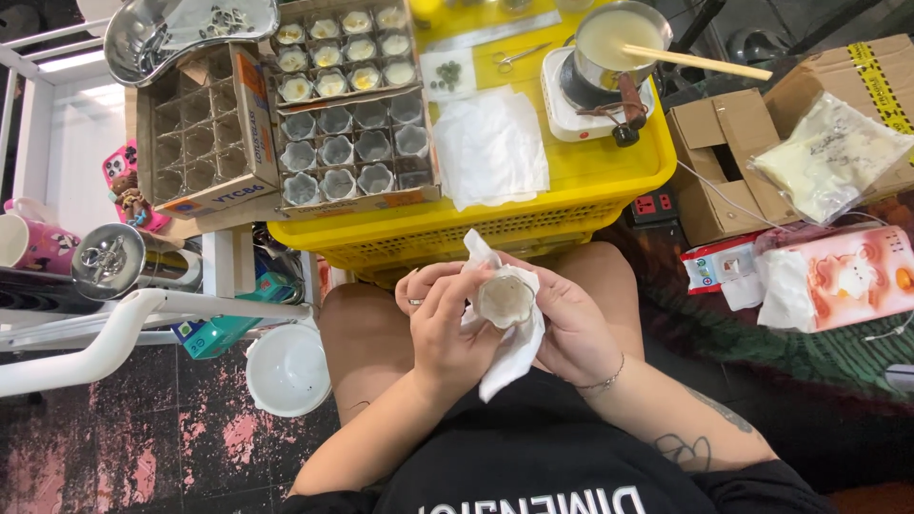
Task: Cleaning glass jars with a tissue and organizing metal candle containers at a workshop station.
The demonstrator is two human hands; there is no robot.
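Observation:
Over my lap I hold a small glass cup (506,299) wrapped in a white tissue (512,347). My left hand (445,319) grips the tissue and the cup's left side, with fingers curled over the rim. Around the right side of the cup closes my right hand (569,328), which wears a thin bracelet. The cup's mouth faces up and its inside looks pale. In front of my knees a yellow crate (609,181) carries a cardboard divider box (357,152) with several empty glass cups, and several filled cups at its far end.
On the crate sit a white cloth (490,143), scissors (519,54) and a metal pot of pale liquid (614,43) with a wooden stick on a small hotplate. An empty divider box (195,143) lies left. Cardboard boxes, a plastic bag and a tissue pack (838,276) stand right. A white bowl (288,369) rests on the floor.

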